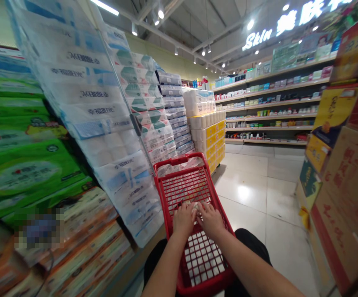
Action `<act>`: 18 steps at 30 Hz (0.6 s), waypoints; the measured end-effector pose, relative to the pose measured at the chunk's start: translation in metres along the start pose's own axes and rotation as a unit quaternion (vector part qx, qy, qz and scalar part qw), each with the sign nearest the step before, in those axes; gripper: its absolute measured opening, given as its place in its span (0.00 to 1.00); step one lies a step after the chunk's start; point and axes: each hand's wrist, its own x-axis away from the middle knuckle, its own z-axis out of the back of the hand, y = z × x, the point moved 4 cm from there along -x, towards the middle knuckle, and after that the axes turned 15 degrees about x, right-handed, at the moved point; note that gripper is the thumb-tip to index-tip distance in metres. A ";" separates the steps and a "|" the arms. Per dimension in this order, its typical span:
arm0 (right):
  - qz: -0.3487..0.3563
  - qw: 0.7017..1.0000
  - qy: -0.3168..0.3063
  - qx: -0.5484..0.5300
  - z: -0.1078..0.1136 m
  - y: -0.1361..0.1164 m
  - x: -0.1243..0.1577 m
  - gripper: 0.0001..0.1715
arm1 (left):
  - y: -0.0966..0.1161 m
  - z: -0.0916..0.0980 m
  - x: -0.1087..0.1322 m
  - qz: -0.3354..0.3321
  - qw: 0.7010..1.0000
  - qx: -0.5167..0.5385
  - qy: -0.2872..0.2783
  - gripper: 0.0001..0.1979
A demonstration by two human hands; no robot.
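A red plastic shopping basket (223, 202) with grid sides stands in front of me, between my dark-clothed legs. Over its middle, my left hand (183, 218) and my right hand (211, 219) meet at the fingertips. The fingers of both are bent and pinched around a small whitish thing (195, 207). It looks crumpled, but its kind is too small to make out. White floor tiles show through the grid below my wrists.
Tall stacks of wrapped tissue packs (101, 95) line the left, with green packs (27, 161) nearer me. Ahead stand yellow-and-white paper rolls (208, 132) and shelves of small goods (271, 99). Cardboard boxes (346, 198) are piled on the right, beside the tiled floor (250, 189).
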 end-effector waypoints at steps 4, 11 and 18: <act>-0.009 1.000 -0.017 -0.005 0.001 -0.002 0.001 0.29 | 0.005 0.002 0.014 0.044 0.995 -0.028 0.090 0.14; -0.002 0.999 -0.049 -0.017 0.010 -0.001 0.005 0.27 | -0.019 0.016 0.007 0.032 0.999 0.001 -0.017 0.19; -0.004 0.999 -0.044 -0.017 0.013 -0.003 0.007 0.19 | -0.020 -0.009 0.027 -0.045 0.995 -0.008 -0.085 0.32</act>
